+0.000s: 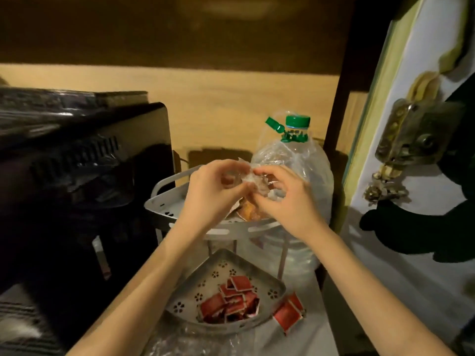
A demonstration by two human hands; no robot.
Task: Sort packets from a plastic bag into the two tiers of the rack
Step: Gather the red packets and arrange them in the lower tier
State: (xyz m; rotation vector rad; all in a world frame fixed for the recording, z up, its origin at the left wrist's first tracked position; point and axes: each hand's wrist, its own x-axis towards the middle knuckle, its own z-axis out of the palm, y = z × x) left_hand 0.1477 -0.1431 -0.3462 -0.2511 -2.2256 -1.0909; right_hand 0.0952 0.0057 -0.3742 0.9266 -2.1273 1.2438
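A grey two-tier corner rack stands in the middle, its upper tier (pixel 160 205) behind my hands and its lower tier (pixel 267 283) nearer me. Several red packets (pixel 231 301) lie in the lower tier; two more red packets (pixel 289 313) lie on the counter to its right. Above the upper tier, my left hand (pixel 210 188) and my right hand (pixel 285 199) both pinch a crumpled clear plastic bag (pixel 248 179). Orange-brown contents (pixel 250 210) show in the bag's lower part, resting in the upper tier. How many packets are in the bag is hidden.
A large clear bottle (pixel 303 163) with a green cap stands right behind the rack. A black appliance (pixel 82 181) fills the left side. A white door with a metal latch (pixel 416 140) is at the right. Clear plastic sheet (pixel 195 340) lies at the near edge.
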